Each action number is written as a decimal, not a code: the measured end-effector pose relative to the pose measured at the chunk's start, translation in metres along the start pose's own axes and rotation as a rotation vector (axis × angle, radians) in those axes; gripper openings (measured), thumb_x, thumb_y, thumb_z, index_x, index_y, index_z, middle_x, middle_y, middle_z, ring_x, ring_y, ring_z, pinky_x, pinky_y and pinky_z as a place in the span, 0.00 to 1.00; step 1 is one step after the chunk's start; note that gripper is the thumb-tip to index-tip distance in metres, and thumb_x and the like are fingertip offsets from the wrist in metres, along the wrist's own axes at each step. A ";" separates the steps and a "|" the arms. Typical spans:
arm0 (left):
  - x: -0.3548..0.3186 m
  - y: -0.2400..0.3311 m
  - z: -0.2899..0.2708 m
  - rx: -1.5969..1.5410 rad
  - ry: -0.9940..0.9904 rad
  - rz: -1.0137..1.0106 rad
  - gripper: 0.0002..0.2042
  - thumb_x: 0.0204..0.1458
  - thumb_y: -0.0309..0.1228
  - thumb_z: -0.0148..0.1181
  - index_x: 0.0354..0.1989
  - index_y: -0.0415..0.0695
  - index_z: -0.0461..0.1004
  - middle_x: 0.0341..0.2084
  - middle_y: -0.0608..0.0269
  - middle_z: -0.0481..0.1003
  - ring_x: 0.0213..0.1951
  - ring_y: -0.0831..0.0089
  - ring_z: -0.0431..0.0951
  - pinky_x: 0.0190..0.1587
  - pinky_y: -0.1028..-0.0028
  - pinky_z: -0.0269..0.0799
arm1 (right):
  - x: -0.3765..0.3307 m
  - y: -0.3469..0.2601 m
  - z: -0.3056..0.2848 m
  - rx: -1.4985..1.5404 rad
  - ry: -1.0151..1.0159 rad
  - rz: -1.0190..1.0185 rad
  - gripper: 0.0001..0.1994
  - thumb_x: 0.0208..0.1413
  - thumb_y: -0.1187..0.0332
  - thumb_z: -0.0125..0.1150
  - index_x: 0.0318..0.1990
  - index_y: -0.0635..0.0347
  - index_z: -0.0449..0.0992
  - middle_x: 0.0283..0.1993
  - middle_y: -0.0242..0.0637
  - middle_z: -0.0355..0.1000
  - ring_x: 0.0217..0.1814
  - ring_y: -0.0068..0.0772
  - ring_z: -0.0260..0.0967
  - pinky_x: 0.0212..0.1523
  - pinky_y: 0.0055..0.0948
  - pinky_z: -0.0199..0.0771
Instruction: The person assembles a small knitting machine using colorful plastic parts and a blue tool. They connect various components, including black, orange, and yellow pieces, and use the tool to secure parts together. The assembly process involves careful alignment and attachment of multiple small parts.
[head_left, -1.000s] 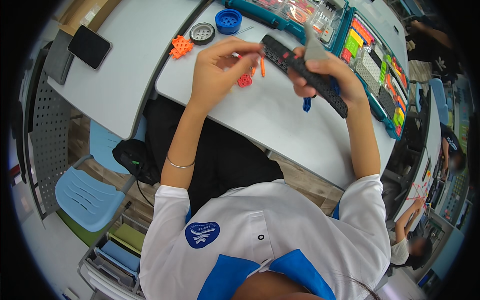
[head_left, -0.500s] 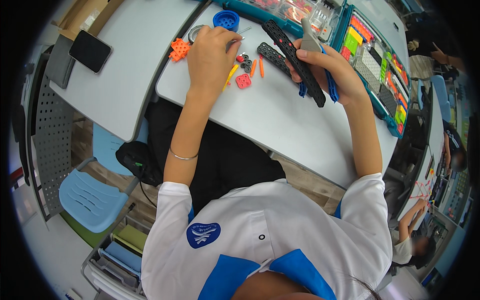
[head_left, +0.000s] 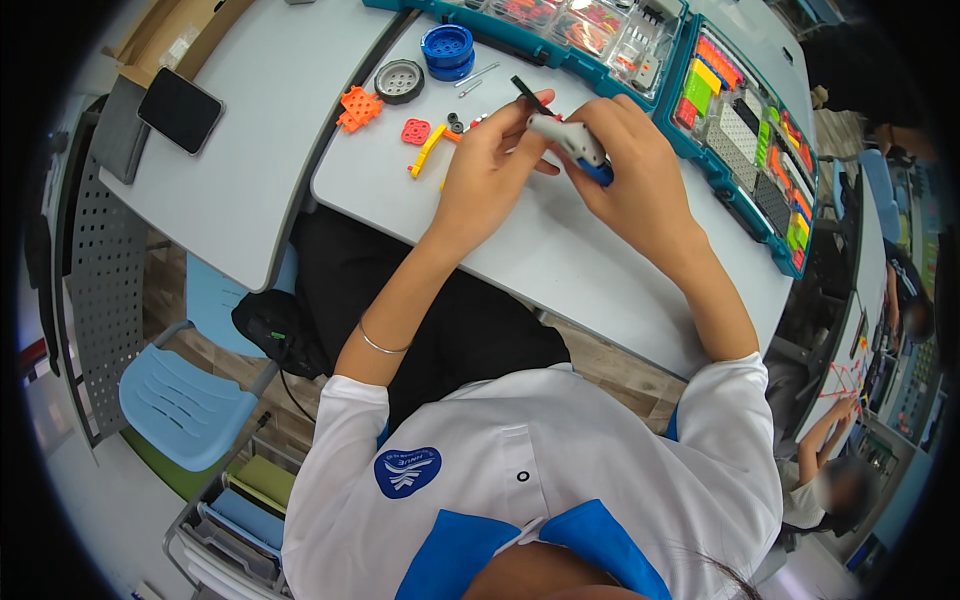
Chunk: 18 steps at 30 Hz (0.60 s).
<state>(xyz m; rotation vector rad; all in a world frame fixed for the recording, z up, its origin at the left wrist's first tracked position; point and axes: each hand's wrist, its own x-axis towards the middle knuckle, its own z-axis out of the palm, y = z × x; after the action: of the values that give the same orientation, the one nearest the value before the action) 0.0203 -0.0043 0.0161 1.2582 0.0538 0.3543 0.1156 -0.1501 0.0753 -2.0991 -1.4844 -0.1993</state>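
L hand (head_left: 485, 180) pinching black strip (head_left: 530, 95), upper ctr of frame. R hand (head_left: 645, 175) grip wrapped round grey-blue pliers (head_left: 568, 137), same area. Risk: strip may slip if pliers twist; L hand could bump yellow pc (head_left: 428, 151).

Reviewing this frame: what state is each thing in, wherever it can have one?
Teal case: open
Cardboard box: open
Phone: face up, screen dark
Gray wheel: lying flat
Blue wheel: lying flat
Black strip: held in left hand
Gray tool: held in right hand; open or closed unclear
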 end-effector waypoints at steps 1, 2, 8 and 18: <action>-0.001 0.000 0.000 0.002 0.011 0.005 0.22 0.65 0.33 0.56 0.64 0.33 0.65 0.47 0.56 0.77 0.47 0.73 0.78 0.45 0.72 0.80 | 0.001 -0.002 -0.003 -0.008 -0.018 -0.045 0.18 0.42 0.73 0.72 0.41 0.60 0.72 0.38 0.41 0.72 0.38 0.48 0.70 0.38 0.42 0.72; -0.001 0.000 0.000 -0.039 0.023 0.039 0.21 0.66 0.31 0.54 0.64 0.35 0.67 0.46 0.56 0.78 0.45 0.73 0.79 0.47 0.72 0.79 | 0.001 -0.004 -0.006 0.032 -0.054 -0.050 0.19 0.43 0.70 0.73 0.44 0.61 0.73 0.40 0.40 0.72 0.39 0.48 0.71 0.40 0.41 0.72; -0.003 0.012 -0.015 -0.047 -0.023 -0.009 0.16 0.63 0.32 0.60 0.53 0.34 0.75 0.40 0.60 0.80 0.40 0.76 0.81 0.43 0.77 0.77 | 0.007 -0.011 -0.023 0.337 -0.112 0.206 0.19 0.51 0.58 0.73 0.38 0.66 0.77 0.28 0.42 0.70 0.26 0.42 0.64 0.29 0.35 0.66; -0.004 0.010 -0.021 -0.046 0.050 0.160 0.16 0.52 0.30 0.71 0.47 0.37 0.78 0.36 0.65 0.77 0.34 0.79 0.77 0.35 0.81 0.73 | 0.010 -0.019 -0.030 0.202 -0.369 0.314 0.24 0.56 0.51 0.67 0.38 0.70 0.78 0.19 0.46 0.65 0.20 0.44 0.62 0.25 0.38 0.62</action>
<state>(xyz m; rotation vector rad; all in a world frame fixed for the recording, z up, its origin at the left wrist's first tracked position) 0.0090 0.0165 0.0183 1.2113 -0.0126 0.5231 0.1078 -0.1525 0.1116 -2.2436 -1.2771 0.4594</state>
